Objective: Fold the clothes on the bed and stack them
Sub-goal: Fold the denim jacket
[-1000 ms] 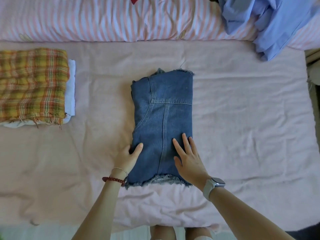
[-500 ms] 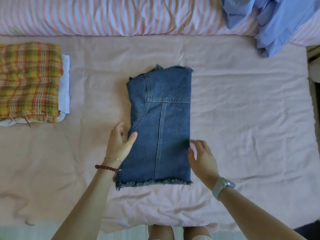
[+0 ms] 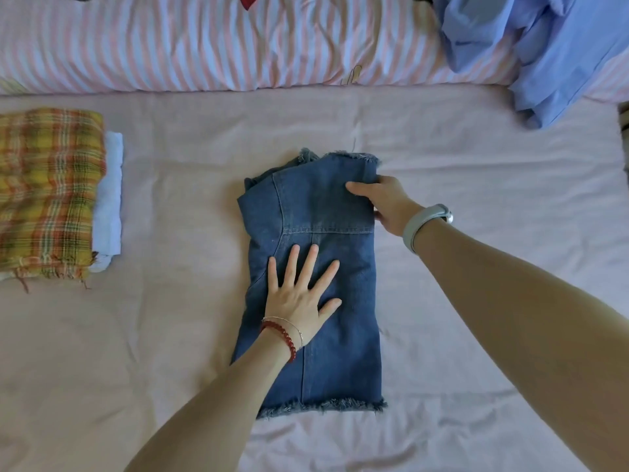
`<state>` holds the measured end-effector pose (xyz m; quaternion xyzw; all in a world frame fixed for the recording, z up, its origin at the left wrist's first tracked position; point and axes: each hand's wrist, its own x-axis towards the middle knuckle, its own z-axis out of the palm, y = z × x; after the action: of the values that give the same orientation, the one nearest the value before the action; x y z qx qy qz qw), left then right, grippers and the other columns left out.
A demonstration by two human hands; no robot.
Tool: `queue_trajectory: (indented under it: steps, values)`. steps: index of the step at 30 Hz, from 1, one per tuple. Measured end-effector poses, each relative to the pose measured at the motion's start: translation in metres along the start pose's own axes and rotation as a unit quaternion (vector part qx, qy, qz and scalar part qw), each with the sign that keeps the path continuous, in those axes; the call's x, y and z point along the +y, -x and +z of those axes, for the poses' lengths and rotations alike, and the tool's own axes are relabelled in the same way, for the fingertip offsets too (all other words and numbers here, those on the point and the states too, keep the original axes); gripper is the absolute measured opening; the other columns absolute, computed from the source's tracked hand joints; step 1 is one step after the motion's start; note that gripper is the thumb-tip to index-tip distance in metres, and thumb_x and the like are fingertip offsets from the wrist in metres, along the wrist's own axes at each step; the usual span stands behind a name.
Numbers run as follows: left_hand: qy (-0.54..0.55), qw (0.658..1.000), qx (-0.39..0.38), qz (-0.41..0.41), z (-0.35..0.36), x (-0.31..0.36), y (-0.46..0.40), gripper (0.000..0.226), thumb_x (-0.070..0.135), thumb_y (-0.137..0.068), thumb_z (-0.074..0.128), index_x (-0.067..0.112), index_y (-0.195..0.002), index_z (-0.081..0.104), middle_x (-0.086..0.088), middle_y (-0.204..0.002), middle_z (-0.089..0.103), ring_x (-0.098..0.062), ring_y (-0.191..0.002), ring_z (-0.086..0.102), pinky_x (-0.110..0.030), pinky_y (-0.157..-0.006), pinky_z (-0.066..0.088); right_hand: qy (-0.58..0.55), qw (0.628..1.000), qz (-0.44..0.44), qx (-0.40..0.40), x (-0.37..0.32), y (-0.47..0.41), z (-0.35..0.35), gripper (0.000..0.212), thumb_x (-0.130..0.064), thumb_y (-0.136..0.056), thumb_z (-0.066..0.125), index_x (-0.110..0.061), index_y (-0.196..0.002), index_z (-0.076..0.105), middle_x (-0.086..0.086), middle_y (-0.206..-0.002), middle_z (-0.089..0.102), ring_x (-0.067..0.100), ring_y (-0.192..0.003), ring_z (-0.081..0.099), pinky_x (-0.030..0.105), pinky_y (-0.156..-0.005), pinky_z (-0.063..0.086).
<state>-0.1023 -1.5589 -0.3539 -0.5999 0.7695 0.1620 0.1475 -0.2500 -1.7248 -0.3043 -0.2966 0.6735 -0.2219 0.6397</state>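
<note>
- At the middle of the frame, on the pink sheet (image 3: 476,206), lies the denim (image 3: 326,212), already folded into a long narrow strip with frayed ends.
- The left hand (image 3: 299,294) lies flat on its middle part, fingers straight and spread, pressing it down and gripping nothing.
- The right hand (image 3: 384,202) pinches the upper right corner of the denim, thumb on top, other fingers under the cloth.
- I judge the step is the last fold: the far end should come toward the near frayed edge, over the line that the left hand holds.
- After that it should go on the stack (image 3: 51,195) at the left edge, plaid cloth on top, white below.
- A blue shirt (image 3: 544,52) in the upper right is not yet folded.
- No brand, label or writing can be read.
</note>
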Motion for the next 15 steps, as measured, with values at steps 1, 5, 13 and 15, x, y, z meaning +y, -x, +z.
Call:
queue_trajectory:
  steps: [1, 5, 13, 15]
  values:
    - [-0.005, 1.000, -0.006, -0.001, 0.002, -0.002, -0.004, 0.066, 0.064, -0.088, 0.018, 0.039, -0.146, 0.003, -0.002, -0.157, -0.001, -0.033, -0.143, -0.005, -0.061, -0.107, -0.011, 0.019, 1.000, -0.013, -0.008, -0.002, 0.002, 0.002, 0.036, -0.011, -0.084, 0.066, 0.001, -0.117, 0.057, 0.014, -0.115, 0.063, 0.028, -0.102, 0.061, 0.038, -0.086, 0.052]
    - [0.000, 1.000, -0.026, 0.005, -0.004, -0.002, -0.002, 0.065, 0.065, -0.088, 0.017, 0.041, -0.145, -0.004, 0.001, -0.157, -0.009, -0.029, -0.143, -0.012, -0.058, -0.108, -0.013, 0.081, 0.993, -0.091, 0.007, 0.004, 0.033, 0.004, 0.019, -0.013, -0.085, 0.066, -0.002, -0.100, 0.061, 0.012, -0.098, 0.065, 0.024, -0.088, 0.063, 0.035, -0.078, 0.055]
    - [0.305, 0.923, 0.201, -0.119, -0.047, -0.030, 0.087, 0.032, 0.009, -0.083, 0.065, 0.003, -0.114, 0.063, -0.017, -0.126, 0.056, -0.034, -0.119, 0.052, -0.037, -0.100, 0.040, 0.266, 0.894, -0.358, -0.026, 0.027, 0.113, -0.009, 0.006, -0.001, -0.085, 0.054, 0.005, -0.084, 0.056, 0.010, -0.074, 0.057, 0.023, -0.068, 0.053, 0.029, -0.064, 0.047]
    - [0.464, 0.822, 0.216, -0.251, -0.062, -0.049, 0.109, 0.029, 0.014, -0.094, 0.051, 0.012, -0.122, 0.054, -0.007, -0.131, 0.049, -0.017, -0.118, 0.048, -0.016, -0.098, 0.036, 0.369, 0.797, -0.473, -0.064, 0.044, 0.136, -0.016, 0.019, 0.006, -0.072, 0.050, 0.006, -0.086, 0.063, 0.014, -0.074, 0.057, 0.029, -0.072, 0.050, 0.039, -0.066, 0.046]
